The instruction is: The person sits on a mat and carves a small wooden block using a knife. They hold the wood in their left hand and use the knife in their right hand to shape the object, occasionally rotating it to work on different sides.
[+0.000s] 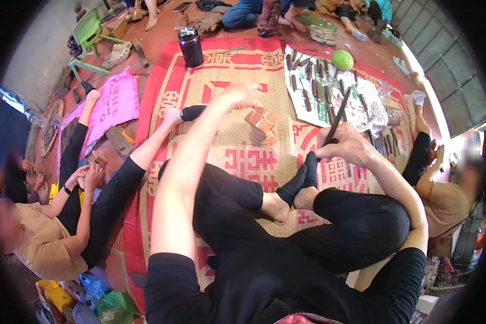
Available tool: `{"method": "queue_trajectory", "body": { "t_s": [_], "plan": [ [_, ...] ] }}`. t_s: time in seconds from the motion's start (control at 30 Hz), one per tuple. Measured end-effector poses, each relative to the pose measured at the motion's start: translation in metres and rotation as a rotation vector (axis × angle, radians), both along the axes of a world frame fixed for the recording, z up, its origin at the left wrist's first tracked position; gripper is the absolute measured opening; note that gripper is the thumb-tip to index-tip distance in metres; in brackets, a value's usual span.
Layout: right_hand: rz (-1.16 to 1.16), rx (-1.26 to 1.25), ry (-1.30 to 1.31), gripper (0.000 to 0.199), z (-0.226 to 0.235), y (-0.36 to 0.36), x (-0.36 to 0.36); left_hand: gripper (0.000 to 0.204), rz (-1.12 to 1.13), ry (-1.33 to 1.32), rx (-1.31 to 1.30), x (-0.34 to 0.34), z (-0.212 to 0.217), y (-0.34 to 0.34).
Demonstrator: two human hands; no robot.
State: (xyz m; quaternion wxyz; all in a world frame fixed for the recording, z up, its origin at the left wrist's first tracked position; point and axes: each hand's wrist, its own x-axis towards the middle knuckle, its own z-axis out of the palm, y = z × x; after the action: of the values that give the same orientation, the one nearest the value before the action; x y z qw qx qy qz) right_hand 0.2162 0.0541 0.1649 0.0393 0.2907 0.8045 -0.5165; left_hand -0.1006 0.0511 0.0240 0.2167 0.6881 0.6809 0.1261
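My left hand [241, 97] is stretched out over the mat, slightly blurred, its fingers apart with nothing visible in them. Just beside its fingertips is a small reddish-brown wooden block [261, 120] with pale lines across its top. Under the block shows a round, light brown piece [263, 138], too unclear to name. Near my feet, my right hand [344, 146] is closed around the lower end of a long, thin, dark rod-like tool [340, 116], which slants upward. Past it, several carving tools [318, 89] with brown handles lie on a printed sheet [302, 112].
The red-and-straw woven mat [235, 137] spreads ahead of me. On it stand a black jar [190, 48] and a green round fruit [342, 60]. Co-workers sit left [54, 232] and right [448, 200]; a pink sheet [116, 100] and green chair [89, 29] are at left.
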Motion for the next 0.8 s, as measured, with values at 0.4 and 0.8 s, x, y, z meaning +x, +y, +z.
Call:
{"method": "queue_trajectory", "body": {
  "t_s": [0.4,0.8],
  "plan": [
    [-0.464,0.113,0.099,0.01,-0.007,0.09,0.041,0.056,0.304,-0.772,-0.281,0.002,-0.081,-0.016],
    [-0.651,0.013,-0.044,0.006,-0.062,0.11,0.009,0.054,0.005,-1.448,-0.409,-0.018,-0.12,-0.014]
  ]
}}
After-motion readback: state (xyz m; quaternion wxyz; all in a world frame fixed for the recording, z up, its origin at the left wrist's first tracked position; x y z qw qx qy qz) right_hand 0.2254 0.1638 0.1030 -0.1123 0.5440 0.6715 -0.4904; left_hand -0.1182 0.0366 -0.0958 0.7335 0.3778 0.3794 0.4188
